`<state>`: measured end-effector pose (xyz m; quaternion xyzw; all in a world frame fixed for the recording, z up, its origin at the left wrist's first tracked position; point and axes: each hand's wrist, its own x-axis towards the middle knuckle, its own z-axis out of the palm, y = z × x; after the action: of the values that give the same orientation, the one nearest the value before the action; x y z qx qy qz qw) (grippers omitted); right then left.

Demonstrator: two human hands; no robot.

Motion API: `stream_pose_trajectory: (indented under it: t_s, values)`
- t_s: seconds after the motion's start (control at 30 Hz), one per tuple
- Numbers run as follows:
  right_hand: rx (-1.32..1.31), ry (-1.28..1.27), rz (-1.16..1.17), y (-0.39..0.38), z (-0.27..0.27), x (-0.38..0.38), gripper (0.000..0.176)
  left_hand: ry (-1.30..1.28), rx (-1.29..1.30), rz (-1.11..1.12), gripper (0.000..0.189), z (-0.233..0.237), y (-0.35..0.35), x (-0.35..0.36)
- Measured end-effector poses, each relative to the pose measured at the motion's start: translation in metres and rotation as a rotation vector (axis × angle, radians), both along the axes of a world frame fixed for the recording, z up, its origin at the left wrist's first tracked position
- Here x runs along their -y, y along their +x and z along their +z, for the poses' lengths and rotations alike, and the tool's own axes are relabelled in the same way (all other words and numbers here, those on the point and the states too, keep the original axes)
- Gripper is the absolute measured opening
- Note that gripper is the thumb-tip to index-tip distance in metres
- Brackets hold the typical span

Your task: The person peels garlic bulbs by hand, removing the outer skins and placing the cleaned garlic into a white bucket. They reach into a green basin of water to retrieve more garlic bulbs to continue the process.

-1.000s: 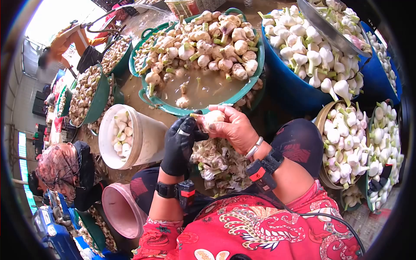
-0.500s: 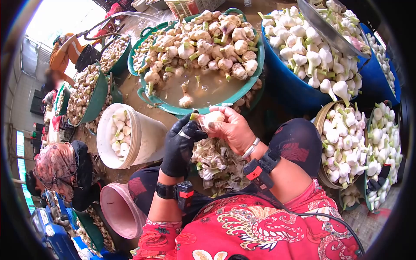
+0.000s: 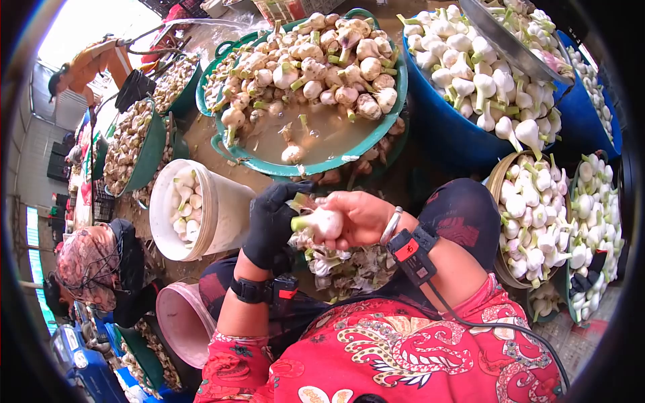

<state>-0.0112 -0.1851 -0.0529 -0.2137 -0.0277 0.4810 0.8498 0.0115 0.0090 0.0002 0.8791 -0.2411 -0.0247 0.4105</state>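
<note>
A garlic bulb with a smooth white side and a cut green stem lies in my bare right hand, whose fingers curl round it. My left hand, in a black glove, is beside the stem. Its fingers are closed at a loose strip of garlic skin; the fingertips are partly hidden. Below both hands rests a heap of peeled skins. Just ahead stands a green tub of muddy water, piled with unpeeled garlic, one bulb floating apart near the front.
A white bucket with a few clean bulbs and a pink bucket stand left. Right are a blue barrel and a tan-rimmed bucket of white garlic. A co-worker in orange bends at far left; another person's patterned head covering is nearer.
The bulb has come lower and turned, its stem now pointing left. My left hand has let go of the stem and shifted left. The orange-clad co-worker has changed posture.
</note>
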Motion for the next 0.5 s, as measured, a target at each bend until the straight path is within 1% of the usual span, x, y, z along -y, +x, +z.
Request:
stream_pose_trajectory:
  t_s: [0.03, 0.1, 0.13, 0.17, 0.2, 0.23, 0.3, 0.37, 0.43, 0.47, 0.5]
  values:
    - [0.014, 0.091, 0.146, -0.001, 0.006, -0.001, 0.037, 0.001, 0.001, 0.002, 0.028, 0.005, 0.000, 0.003]
    - [0.036, 0.126, 0.147, -0.002, 0.009, -0.001, 0.035, -0.323, -0.278, -0.059, 0.031, 0.010, -0.004, 0.010]
    - [0.038, 0.074, 0.010, 0.000, 0.005, 0.001, 0.034, -0.510, -0.584, 0.113, 0.036, 0.007, -0.006, 0.011]
    - [0.041, 0.024, -0.134, 0.002, 0.004, 0.004, 0.034, -0.474, -0.409, 0.117, 0.037, 0.005, -0.007, 0.009]
    - [0.018, -0.081, -0.207, 0.002, 0.017, 0.010, 0.033, -0.612, -0.595, 0.161, 0.038, 0.007, -0.012, 0.004]
    - [0.018, -0.081, -0.211, 0.005, 0.014, 0.012, 0.033, -0.747, -0.786, 0.207, 0.040, 0.010, -0.016, 0.000]
    - [-0.006, -0.083, -0.225, 0.007, 0.006, 0.010, 0.037, -0.793, -0.790, 0.215, 0.038, 0.008, -0.029, 0.008]
    - [0.022, -0.130, -0.229, 0.005, 0.008, 0.005, 0.036, -0.840, -0.785, 0.228, 0.036, 0.006, -0.036, 0.011]
    - [0.054, -0.235, -0.258, 0.003, 0.015, 0.004, 0.036, -0.703, -0.667, 0.246, 0.030, 0.008, -0.036, 0.015]
    - [0.010, -0.303, -0.287, 0.003, 0.022, 0.003, 0.027, -0.686, -0.654, 0.255, 0.025, 0.013, -0.037, 0.017]
    - [0.009, -0.305, -0.288, 0.005, 0.020, 0.000, 0.027, -0.687, -0.655, 0.254, 0.025, 0.013, -0.035, 0.017]
